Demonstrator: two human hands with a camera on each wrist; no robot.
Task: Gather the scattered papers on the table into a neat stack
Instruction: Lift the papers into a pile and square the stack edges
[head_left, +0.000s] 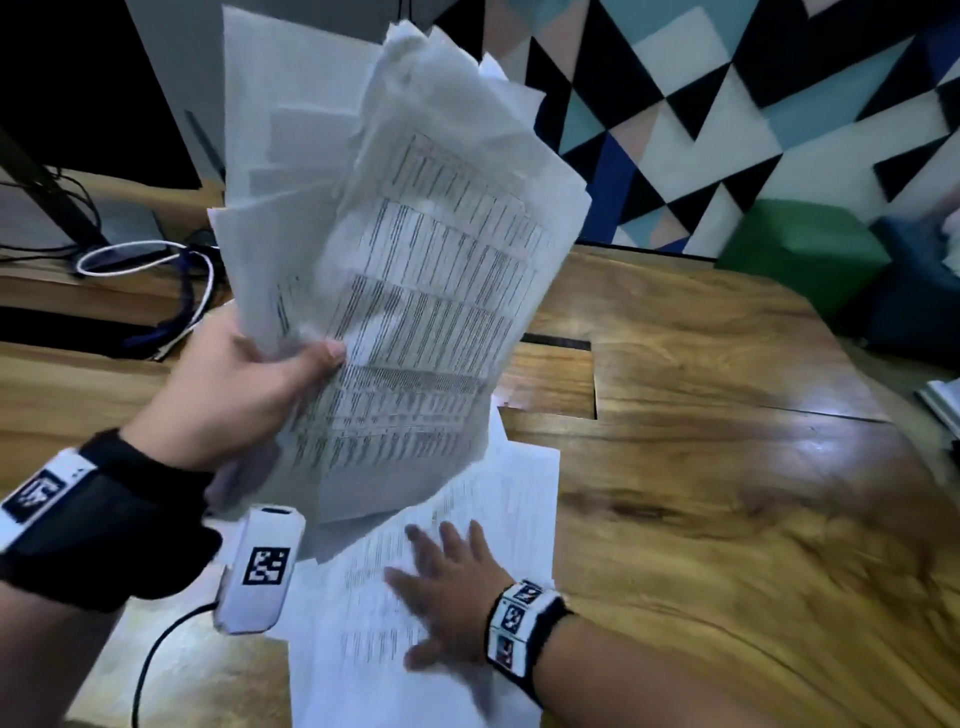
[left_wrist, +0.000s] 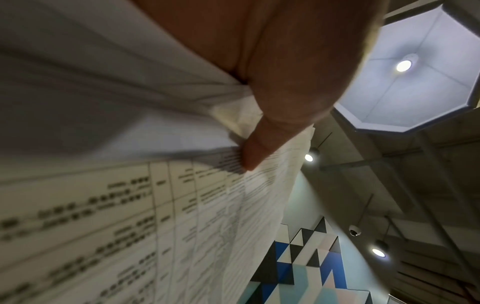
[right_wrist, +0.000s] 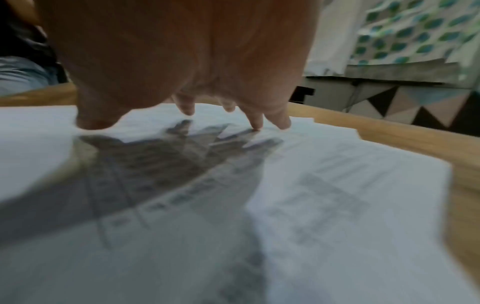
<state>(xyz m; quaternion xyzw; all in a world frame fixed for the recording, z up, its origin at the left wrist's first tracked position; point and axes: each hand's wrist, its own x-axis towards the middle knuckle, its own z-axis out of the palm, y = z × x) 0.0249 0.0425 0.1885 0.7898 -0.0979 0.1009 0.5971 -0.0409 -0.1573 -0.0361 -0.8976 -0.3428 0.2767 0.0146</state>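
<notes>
My left hand (head_left: 249, 384) holds a loose, uneven bundle of printed papers (head_left: 395, 249) upright above the wooden table (head_left: 727, 467), thumb pinching the front sheet. In the left wrist view the thumb (left_wrist: 259, 148) presses on the bundle of papers (left_wrist: 130, 226) with its table of text. More papers (head_left: 483, 519) lie flat on the table near the front edge. My right hand (head_left: 447, 587) lies flat on them with fingers spread. In the right wrist view the fingertips (right_wrist: 283, 123) touch the flat papers (right_wrist: 337, 195) and cast a shadow on them.
A white tagged device (head_left: 260, 566) with a black cable hangs under my left wrist. Cables (head_left: 171, 265) and a monitor stand sit at the far left. A rectangular cutout (head_left: 550, 379) opens in the table's middle. A green block (head_left: 800, 260) stands at the far right edge.
</notes>
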